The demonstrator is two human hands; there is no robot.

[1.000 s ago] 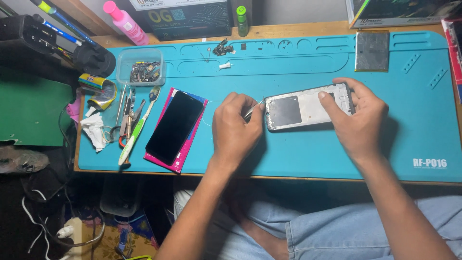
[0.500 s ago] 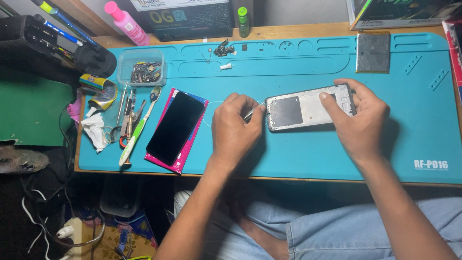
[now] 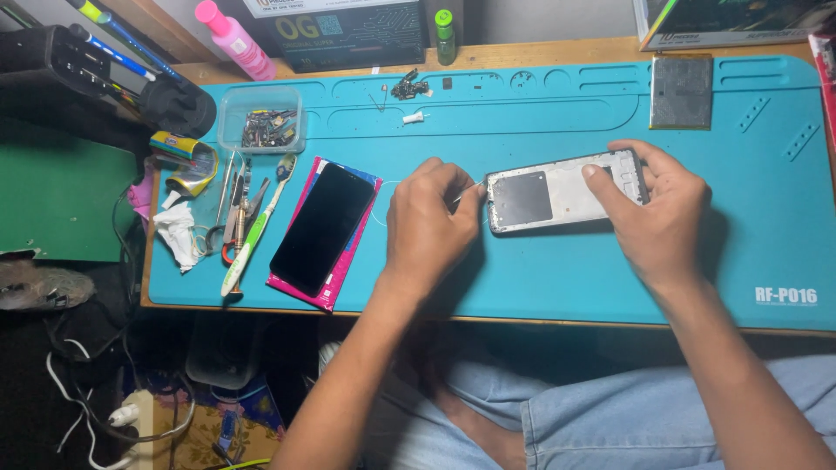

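Pink bottle [image 3: 233, 39] top left; clear parts tub [image 3: 260, 120], black screen [image 3: 322, 228] on teal mat [image 3: 557, 287].

Thin metal tool [image 3: 466, 195] mostly buried in the curled left hand [image 3: 431, 228]; tip too small to tell. Right end of the opened grey phone frame [image 3: 557, 189] covered by the right hand [image 3: 657, 218]. Tiny parts in the clear plastic tray [image 3: 261, 122] unreadable. Pink bottle [image 3: 233, 39] and green bottle [image 3: 445, 33] cut by the top edge.
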